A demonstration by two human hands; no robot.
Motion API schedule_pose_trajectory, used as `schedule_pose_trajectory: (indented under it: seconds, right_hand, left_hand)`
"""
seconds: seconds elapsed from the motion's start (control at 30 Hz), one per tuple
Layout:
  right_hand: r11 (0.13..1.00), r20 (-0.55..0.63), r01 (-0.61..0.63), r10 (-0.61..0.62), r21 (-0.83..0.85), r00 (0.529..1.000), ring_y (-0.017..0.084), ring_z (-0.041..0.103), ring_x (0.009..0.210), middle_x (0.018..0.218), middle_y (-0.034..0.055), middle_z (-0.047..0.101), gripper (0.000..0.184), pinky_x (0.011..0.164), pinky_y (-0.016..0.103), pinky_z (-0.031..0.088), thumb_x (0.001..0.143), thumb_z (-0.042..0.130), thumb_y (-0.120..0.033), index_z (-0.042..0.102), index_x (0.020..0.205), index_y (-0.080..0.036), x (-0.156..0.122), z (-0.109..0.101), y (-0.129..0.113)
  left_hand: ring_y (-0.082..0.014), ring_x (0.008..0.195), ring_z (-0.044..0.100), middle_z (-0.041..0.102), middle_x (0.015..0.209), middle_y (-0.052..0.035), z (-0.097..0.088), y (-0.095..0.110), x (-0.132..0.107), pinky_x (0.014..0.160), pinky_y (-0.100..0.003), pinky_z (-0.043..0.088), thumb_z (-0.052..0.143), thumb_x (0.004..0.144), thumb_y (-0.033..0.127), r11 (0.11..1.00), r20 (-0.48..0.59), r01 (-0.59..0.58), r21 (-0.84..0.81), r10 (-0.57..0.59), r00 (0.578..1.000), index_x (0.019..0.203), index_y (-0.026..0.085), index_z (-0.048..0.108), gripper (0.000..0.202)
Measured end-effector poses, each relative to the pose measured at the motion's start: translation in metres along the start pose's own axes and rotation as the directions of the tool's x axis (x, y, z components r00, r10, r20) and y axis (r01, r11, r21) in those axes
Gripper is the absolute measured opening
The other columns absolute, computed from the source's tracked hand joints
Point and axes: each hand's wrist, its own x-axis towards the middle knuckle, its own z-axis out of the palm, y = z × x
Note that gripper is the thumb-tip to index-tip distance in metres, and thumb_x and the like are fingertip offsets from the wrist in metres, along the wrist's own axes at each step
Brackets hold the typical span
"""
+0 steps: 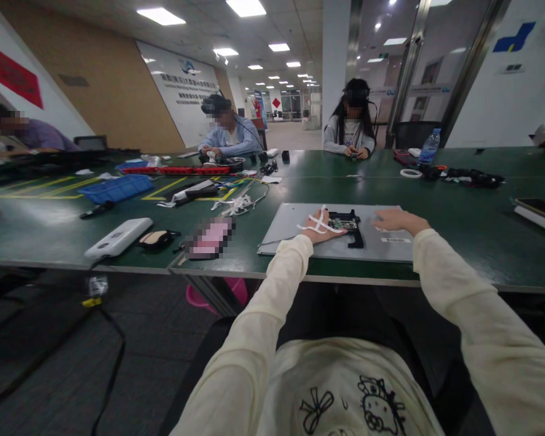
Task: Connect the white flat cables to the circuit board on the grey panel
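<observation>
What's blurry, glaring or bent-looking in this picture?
In the head view, the right hand's fingers look slightly smeared; the ceiling lights glare nearly white; the green table carries a soft sheen; the tan wall leans, probably from wide-angle distortion; the pink item is pixelated.

Green counter (481, 212) here, grey panel (370, 243) flat along the front edge, white device (120, 238) left, blue tray (117, 189) beyond, bottle (430, 147) standing right!

Your panel (376, 247) looks like smooth, matt metal, its frame (356, 240) matt plastic; your sleeves (285, 274) are cloth, the counter (463, 227) glossy.
</observation>
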Motion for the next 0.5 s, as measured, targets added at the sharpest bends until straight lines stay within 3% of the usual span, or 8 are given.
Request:
schedule_pose_trajectory:
  seconds: [0.13,0.2,0.33,0.5]
  right_hand:
    - [0.980,-0.080,0.042,-0.027,0.196,0.996,0.027,0.040,0.136,0.148,0.0119,0.042,0.068,0.114,0.043,0.030,0.093,0.031,-0.059,0.042,0.145,-0.017,0.024,0.018,-0.046]
    - [0.962,-0.130,0.064,-0.029,0.267,0.991,0.024,0.041,0.135,0.146,0.0112,0.045,0.064,0.113,0.042,0.031,0.095,0.028,-0.056,0.043,0.144,-0.018,0.025,0.032,-0.062]
    - [0.953,-0.162,0.074,-0.027,0.293,0.986,0.023,0.047,0.130,0.139,0.0130,0.051,0.060,0.112,0.040,0.032,0.095,0.029,-0.053,0.050,0.137,-0.015,0.020,0.050,-0.066]
    - [0.944,-0.167,0.048,0.008,0.326,0.986,0.022,0.050,0.126,0.136,0.0098,0.055,0.054,0.109,0.039,0.036,0.096,0.030,-0.050,0.054,0.133,-0.019,0.017,0.048,-0.062]
  left_hand:
    - [-0.0396,0.125,0.049,0.053,0.133,-0.0174,0.002,-0.002,0.000,0.102,-0.052,0.039,0.059,0.062,0.080,1.000,-0.004,0.003,-0.012,-0.004,1.000,0.126,0.019,0.046,0.089]
    - [-0.0381,0.123,0.051,0.054,0.132,-0.0157,0.003,-0.003,0.000,0.102,-0.051,0.039,0.059,0.063,0.080,1.000,-0.005,0.001,-0.016,-0.001,1.000,0.127,0.021,0.045,0.088]
    - [-0.0371,0.120,0.055,0.054,0.133,-0.0169,0.004,-0.003,0.000,0.101,-0.048,0.039,0.058,0.064,0.080,0.999,0.024,0.001,-0.037,0.000,1.000,0.129,0.020,0.042,0.090]
    - [-0.0386,0.123,0.053,0.052,0.138,-0.0176,0.002,-0.001,0.000,0.104,-0.051,0.036,0.056,0.066,0.078,1.000,0.060,-0.005,-0.014,0.006,0.998,0.132,0.020,0.041,0.089]
